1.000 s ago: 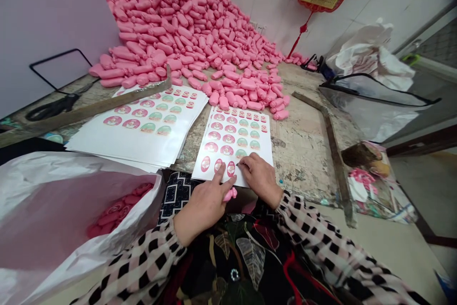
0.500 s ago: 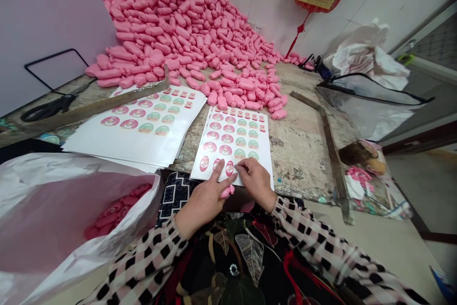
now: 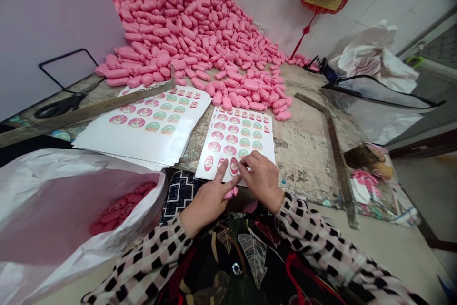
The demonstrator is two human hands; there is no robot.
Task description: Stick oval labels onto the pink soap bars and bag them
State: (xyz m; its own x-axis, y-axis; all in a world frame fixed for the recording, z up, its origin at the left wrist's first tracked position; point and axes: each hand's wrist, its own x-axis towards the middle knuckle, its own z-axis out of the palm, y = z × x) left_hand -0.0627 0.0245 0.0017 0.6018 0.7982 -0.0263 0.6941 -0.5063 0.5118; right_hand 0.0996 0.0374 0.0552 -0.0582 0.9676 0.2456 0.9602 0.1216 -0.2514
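Note:
A sheet of pink and green stickers (image 3: pixel 237 136) lies at the table's near edge. My left hand (image 3: pixel 209 200) rests on its lower part, index finger stretched over the bottom row, with a small pink piece (image 3: pixel 231 192) held under the palm and lower fingers. My right hand (image 3: pixel 262 179) is at the sheet's lower right, thumb and index finger pinched at the edge of an oval pink sticker (image 3: pixel 234 166). Whether that sticker has lifted off the sheet is too small to tell.
A large heap of pink pieces (image 3: pixel 200 34) covers the back. More sticker sheets (image 3: pixel 135 138) lie left under a wooden strip (image 3: pixel 107 104), near black scissors (image 3: pixel 60 106). A white bag (image 3: pixel 32 200) holds pink pieces at lower left. Another wooden strip (image 3: pixel 335 152) lies right.
The whole view has shifted slightly, so things appear further right. My right hand has turned a little, its fingers still pinched at the oval sticker. My left hand keeps its place on the sheet.

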